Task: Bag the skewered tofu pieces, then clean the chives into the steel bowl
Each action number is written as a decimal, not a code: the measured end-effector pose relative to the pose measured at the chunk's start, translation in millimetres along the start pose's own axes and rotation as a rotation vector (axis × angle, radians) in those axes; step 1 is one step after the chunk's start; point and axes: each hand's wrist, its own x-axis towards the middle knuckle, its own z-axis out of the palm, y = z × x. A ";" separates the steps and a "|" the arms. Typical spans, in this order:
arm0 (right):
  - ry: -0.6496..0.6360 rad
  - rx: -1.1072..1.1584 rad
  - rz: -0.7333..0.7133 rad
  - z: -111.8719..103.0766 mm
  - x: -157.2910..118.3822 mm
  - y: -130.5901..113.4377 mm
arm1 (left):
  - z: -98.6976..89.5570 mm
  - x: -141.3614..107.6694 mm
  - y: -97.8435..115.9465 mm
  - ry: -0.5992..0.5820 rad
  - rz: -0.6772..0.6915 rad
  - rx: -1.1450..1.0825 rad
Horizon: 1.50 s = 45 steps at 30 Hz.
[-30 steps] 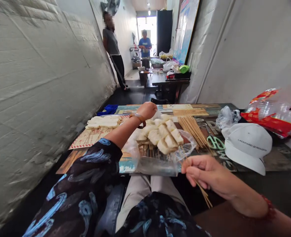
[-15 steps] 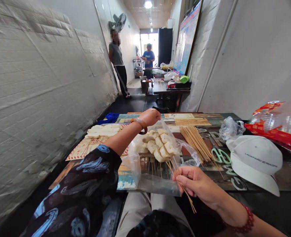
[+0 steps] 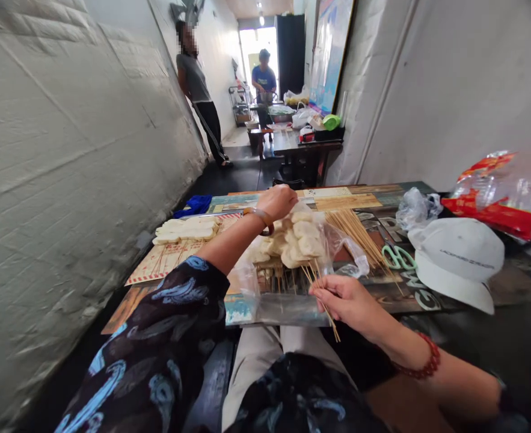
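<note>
Skewered pale food [image 3: 305, 243] sits just beyond the fingers of our right hand [image 3: 344, 300], over the patchwork table [image 3: 350, 201] and against a clear plastic bag [image 3: 287, 307], whether inside it we cannot tell. At the bag's far side our left hand [image 3: 281, 201] bends over, fingertips hidden, so we cannot tell whether they pinch the film. Right of our right fingers lie a white cap [image 3: 463, 249], a nearer bundle of bare sticks [image 3: 355, 237] and green-handled scissors [image 3: 392, 257], while those fingers pinch thin skewer sticks [image 3: 331, 320] against the thumb.
</note>
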 end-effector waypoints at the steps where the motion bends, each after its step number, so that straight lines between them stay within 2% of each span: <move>1: -0.027 0.043 0.007 3.0 1.7 -4.3 | -0.3 1.5 -1.7 0.012 0.002 -0.009; 4: -0.083 0.196 0.039 7.9 10.4 -11.4 | -2.9 5.3 -7.8 0.049 0.025 -0.025; 7: -0.082 0.287 0.069 6.9 17.8 -8.7 | -6.4 6.0 -11.7 0.064 0.050 -0.016; 14: 0.147 0.209 0.061 -6.0 19.0 8.1 | -5.8 4.2 -5.2 0.051 0.022 -0.037; 16: 0.169 0.156 0.053 -6.0 23.5 9.5 | -4.0 4.2 -0.9 0.033 0.017 -0.041; 22: 0.151 0.053 0.050 6.9 48.5 9.8 | -3.2 0.8 0.6 0.031 0.040 -0.036; 27: 0.068 -0.043 0.047 14.7 49.5 14.3 | -3.1 -0.9 -5.3 0.047 0.024 -0.044; 31: 0.082 -0.029 0.054 8.1 51.2 10.8 | -0.3 0.2 -5.0 0.060 0.019 -0.055; 36: 0.060 -0.026 0.123 -10.8 60.5 11.7 | 6.1 -2.0 -4.8 0.077 0.032 -0.093; 39: 0.049 -0.240 0.051 -20.6 60.2 21.5 | 8.9 -5.5 -4.6 0.064 0.052 -0.088; 45: 0.170 -0.595 -0.218 -31.8 54.8 31.6 | 8.5 -11.0 -2.4 0.042 0.051 -0.025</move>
